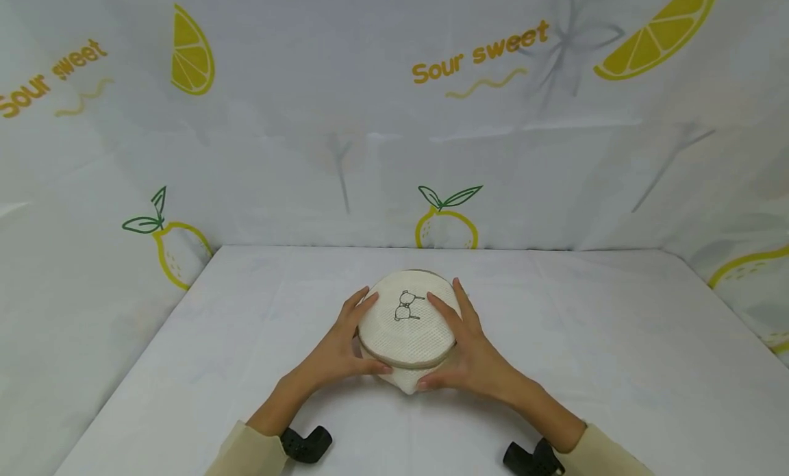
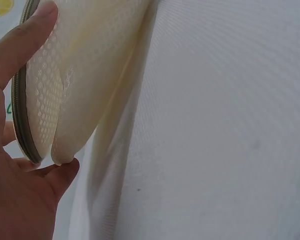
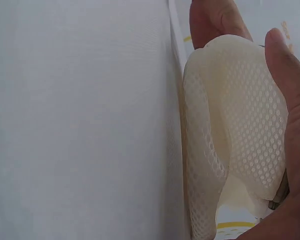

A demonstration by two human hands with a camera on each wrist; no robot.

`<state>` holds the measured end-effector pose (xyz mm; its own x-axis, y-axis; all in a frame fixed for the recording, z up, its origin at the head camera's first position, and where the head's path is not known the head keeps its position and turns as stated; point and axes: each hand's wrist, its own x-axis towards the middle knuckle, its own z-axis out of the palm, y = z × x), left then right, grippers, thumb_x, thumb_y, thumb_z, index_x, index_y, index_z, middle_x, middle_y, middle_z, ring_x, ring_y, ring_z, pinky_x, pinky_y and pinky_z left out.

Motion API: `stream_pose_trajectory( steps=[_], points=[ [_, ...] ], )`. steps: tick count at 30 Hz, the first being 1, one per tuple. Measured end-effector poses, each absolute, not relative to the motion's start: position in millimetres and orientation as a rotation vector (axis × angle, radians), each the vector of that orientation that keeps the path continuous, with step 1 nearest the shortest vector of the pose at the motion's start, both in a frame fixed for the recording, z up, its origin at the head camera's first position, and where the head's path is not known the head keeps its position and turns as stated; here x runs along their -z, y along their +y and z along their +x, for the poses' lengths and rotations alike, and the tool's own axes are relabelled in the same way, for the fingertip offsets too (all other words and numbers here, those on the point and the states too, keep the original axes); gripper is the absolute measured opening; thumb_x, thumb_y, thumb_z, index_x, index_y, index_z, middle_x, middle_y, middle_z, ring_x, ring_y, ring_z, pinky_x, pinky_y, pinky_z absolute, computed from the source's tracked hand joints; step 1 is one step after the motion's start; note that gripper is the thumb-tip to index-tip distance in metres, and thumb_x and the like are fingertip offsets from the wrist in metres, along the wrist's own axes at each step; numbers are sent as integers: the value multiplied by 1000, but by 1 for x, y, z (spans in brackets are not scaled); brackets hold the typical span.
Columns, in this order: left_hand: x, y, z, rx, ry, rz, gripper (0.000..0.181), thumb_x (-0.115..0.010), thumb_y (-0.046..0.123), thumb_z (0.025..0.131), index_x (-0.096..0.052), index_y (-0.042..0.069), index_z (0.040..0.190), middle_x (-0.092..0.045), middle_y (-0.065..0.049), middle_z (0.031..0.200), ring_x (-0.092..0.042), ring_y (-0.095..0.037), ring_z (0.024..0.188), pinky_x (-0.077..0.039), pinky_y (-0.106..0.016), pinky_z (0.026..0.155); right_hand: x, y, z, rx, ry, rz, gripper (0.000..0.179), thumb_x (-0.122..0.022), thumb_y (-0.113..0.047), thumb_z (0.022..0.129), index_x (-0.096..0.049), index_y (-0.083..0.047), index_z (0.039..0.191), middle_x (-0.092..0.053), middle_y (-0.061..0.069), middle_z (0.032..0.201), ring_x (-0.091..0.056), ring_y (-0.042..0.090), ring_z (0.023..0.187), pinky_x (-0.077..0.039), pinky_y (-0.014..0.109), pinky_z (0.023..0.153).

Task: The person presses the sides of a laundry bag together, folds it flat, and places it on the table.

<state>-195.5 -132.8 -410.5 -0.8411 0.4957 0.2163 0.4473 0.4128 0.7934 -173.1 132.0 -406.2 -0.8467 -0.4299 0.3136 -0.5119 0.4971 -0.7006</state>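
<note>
A cream mesh laundry bag [image 1: 409, 325] with a round top, a zip along its edge and a small dark line drawing stands on the white-covered table in the head view. My left hand [image 1: 337, 349] grips its left side, fingers on the top and thumb low at the front. On the opposite side my right hand [image 1: 473, 356] holds it the same way, thumb near the bag's pointed lower end. The left wrist view shows the brown zip [image 2: 21, 117] running past the fingers. Folded mesh wall [image 3: 255, 105] bulges beside the right thumb in the right wrist view.
The white tabletop [image 1: 616, 325] spreads around the bag. Behind and at the sides hangs a white cloth [image 1: 296, 174] printed with lemons and lettering. Black wrist devices [image 1: 311, 445] sit by both beige sleeves [image 1: 249, 452].
</note>
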Motion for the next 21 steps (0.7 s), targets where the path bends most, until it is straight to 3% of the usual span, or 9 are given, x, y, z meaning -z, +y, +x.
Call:
stream_pose_trajectory(
  steps=[10,17,21],
  points=[
    [415,-133,-189,-1360,2608,856,117,-90,33,64,-17,22,155,9,-14,158,-1,-38,142,-20,-59,107,405,128,-168,-962,-2783,823,123,-76,-71,58,-15,-26,154,18,5,157,-2,53,137,-35,68,91],
    [415,-123,-183,-1208,2728,864,130,-91,42,57,-9,22,155,16,-15,157,3,-39,142,-26,-57,106,406,127,-167,-916,-2835,827,127,-73,-76,56,-13,-22,154,15,4,158,-8,46,139,-37,62,96],
    [416,-118,-180,-1158,2821,851,130,-91,47,56,-11,21,155,12,-15,157,-4,-41,141,-31,-57,103,407,125,-167,-901,-2813,835,126,-73,-75,56,-14,-21,153,13,6,159,-11,41,140,-38,60,95]
  ],
)
